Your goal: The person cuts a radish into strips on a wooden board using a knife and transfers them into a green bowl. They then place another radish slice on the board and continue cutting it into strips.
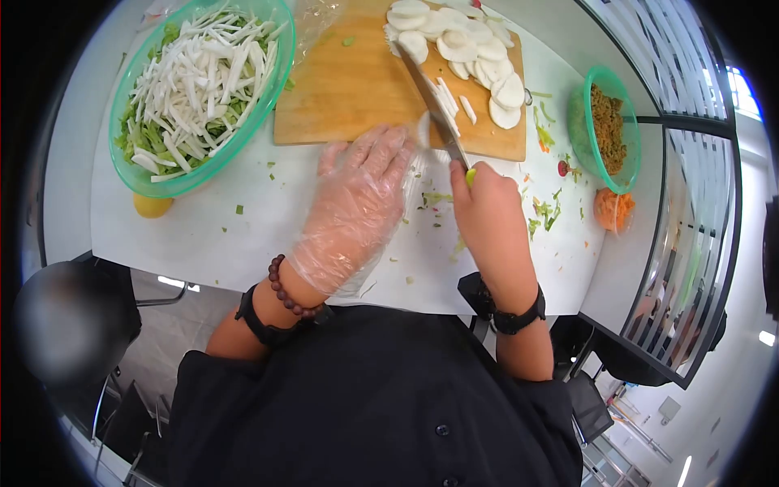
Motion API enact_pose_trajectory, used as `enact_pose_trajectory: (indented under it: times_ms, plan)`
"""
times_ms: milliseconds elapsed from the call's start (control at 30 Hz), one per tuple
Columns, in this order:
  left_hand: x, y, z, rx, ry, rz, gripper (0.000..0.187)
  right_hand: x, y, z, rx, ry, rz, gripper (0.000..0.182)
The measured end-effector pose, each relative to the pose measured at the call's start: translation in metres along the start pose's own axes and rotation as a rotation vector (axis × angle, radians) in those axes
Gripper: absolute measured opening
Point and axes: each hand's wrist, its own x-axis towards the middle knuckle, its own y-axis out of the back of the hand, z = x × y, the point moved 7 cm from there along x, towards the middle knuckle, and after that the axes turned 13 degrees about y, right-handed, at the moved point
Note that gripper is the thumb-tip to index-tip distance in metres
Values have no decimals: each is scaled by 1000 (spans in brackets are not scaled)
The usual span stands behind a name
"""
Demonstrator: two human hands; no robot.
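Note:
A knife [438, 104] with a green handle is in my right hand [493, 209], its blade angled up and left across the wooden cutting board [333, 89]. My left hand [357, 203], in a clear plastic glove, lies palm down at the board's front edge with its fingers stretched out and a little apart. A blurred whitish patch shows between its fingertips and the blade. Thin white radish sticks [467, 109] lie right beside the blade. Round white radish slices [492, 61] overlap in a pile at the board's back right.
A green bowl [286, 57] of white shreds over chopped greens stands at the left, a yellow thing [152, 206] beside it. To the right are a green bowl [590, 122] of brown food and a container of orange shreds [613, 209]. Vegetable scraps [547, 213] litter the white table [268, 235].

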Motion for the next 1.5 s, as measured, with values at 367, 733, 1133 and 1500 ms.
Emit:
enact_pose_trajectory:
  times_ms: [367, 733, 1133, 1500]
  plan:
    - [9, 2, 5, -43, 20, 22, 57, -1, 10, 11, 253, -56, 37, 31]
    - [26, -8, 18, 90, -73, 42, 61, -16, -10, 16, 121, 49, 38, 26]
    - [27, -6, 16, 58, -36, 62, 55, -27, -2, 16, 467, -110, -3, 21]
    - [25, -3, 17, 45, -66, 45, 62, -38, -10, 6, 260, -77, 14, 22]
